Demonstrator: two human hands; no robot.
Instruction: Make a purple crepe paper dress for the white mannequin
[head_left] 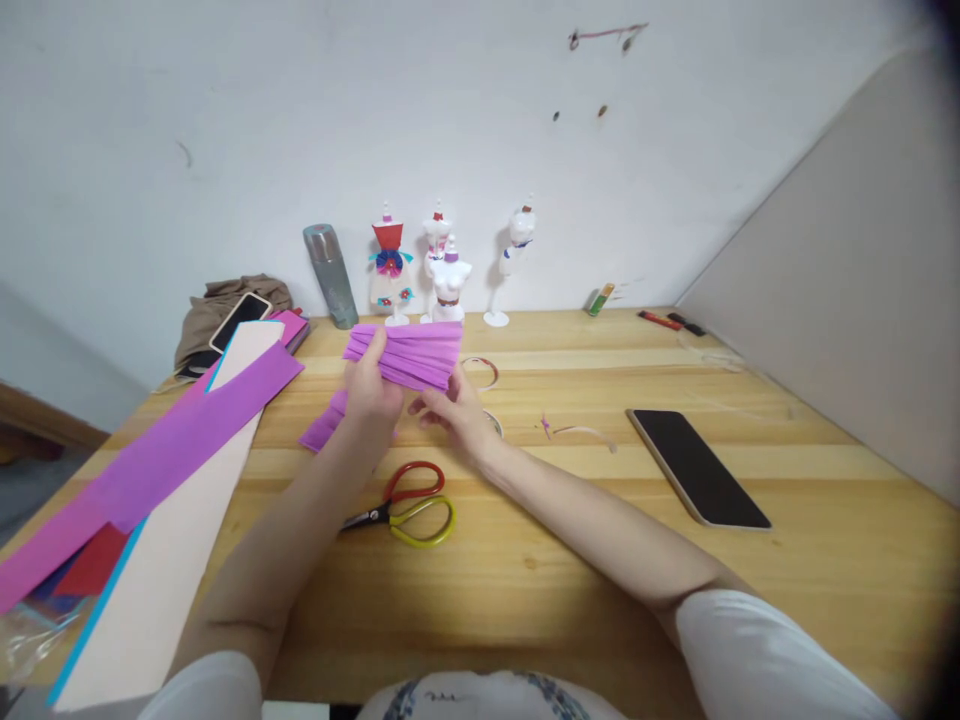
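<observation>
Wooden table (540,590), pleated purple paper (416,355) between left (373,395) and right hands (454,408)

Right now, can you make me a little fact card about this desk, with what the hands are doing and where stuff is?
Left hand: gripping a pleated purple piece
Right hand: at that piece's lower right corner
Scissors: on the table, one handle red, one yellow
Dress forms: four, small, standing by the wall
Bottle: left of the dress forms
Big phone: on the right, screen dark
Purple strip: on the left, lying across a cream piece
</observation>
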